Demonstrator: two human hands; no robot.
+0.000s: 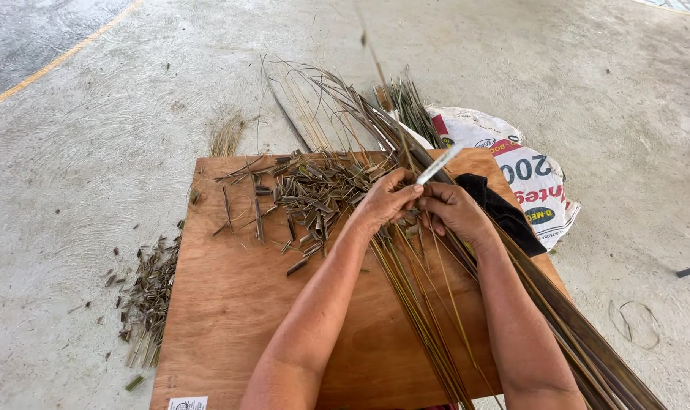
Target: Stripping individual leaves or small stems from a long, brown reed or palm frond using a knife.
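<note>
My left hand and my right hand meet above the far part of a brown wooden board. The right hand grips a small knife, its pale blade angled up and to the right. In my left hand's pinched fingers, right beside the blade, is a thin palm-leaf strand that rises away from me. A bundle of stripped yellow-green midribs runs under both hands toward me. A heap of short cut leaf pieces lies just left of my left hand.
Long dark green palm leaves lie along the board's right edge, over a black cloth. A white printed sack lies behind the board. More leaf scraps are scattered on the concrete floor at left. A yellow line crosses the far left.
</note>
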